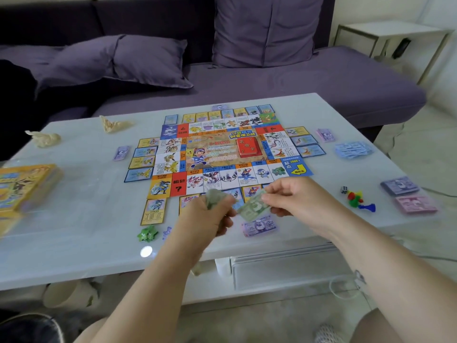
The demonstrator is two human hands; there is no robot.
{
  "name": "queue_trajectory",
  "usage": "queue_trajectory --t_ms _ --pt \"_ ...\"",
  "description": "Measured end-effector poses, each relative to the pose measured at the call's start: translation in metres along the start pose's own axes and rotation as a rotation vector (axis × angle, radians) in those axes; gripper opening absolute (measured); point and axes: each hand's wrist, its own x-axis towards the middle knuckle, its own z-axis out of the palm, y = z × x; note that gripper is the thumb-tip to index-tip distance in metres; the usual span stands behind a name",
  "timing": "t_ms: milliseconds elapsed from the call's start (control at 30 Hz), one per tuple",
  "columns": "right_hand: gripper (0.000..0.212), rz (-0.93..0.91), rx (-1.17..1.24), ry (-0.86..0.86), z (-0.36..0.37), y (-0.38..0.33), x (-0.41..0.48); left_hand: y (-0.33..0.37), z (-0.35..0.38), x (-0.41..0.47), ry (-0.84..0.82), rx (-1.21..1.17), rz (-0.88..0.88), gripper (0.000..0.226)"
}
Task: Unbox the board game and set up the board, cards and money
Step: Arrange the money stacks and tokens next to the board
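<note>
The left hand [210, 216] is gripping a crumpled green paper-money wad [214, 196]; the right hand [296, 196] is pinching one green banknote [254, 206], best peeled singly and laid flat by the white table [86, 219]'s near edge.

Left hand [212, 214] grips green notes [215, 196]; right hand [294, 196] pinches one green bill [253, 206] between them, board [227, 154] just beyond, purple note [258, 226] below.
</note>
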Motion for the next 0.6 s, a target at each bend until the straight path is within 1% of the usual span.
queue_trajectory --t_ms 100,167,233,367,467,600 --pt "0.016 0.008 -0.069 0.077 -0.001 0.009 0.003 0.008 -0.015 0.006 0.168 -0.231 -0.027 0.016" --pt "0.025 -0.002 -0.115 0.097 0.004 0.016 0.003 0.013 -0.021 0.007 0.186 -0.389 -0.056 0.012" --pt "0.03 -0.034 -0.231 0.112 0.011 0.022 0.003 0.015 -0.022 0.006 0.158 -0.471 -0.085 0.015" --pt "0.033 -0.127 -0.429 0.122 0.021 0.029 0.004 0.015 -0.018 0.004 0.119 -0.529 -0.113 0.017" --pt "0.027 -0.156 -0.516 0.131 0.027 0.033 0.004 0.015 -0.017 0.003 0.121 -0.556 -0.124 0.017" --pt "0.02 -0.145 -0.616 0.16 0.031 0.037 0.004 0.013 -0.018 0.003 0.117 -0.558 -0.118 0.016"
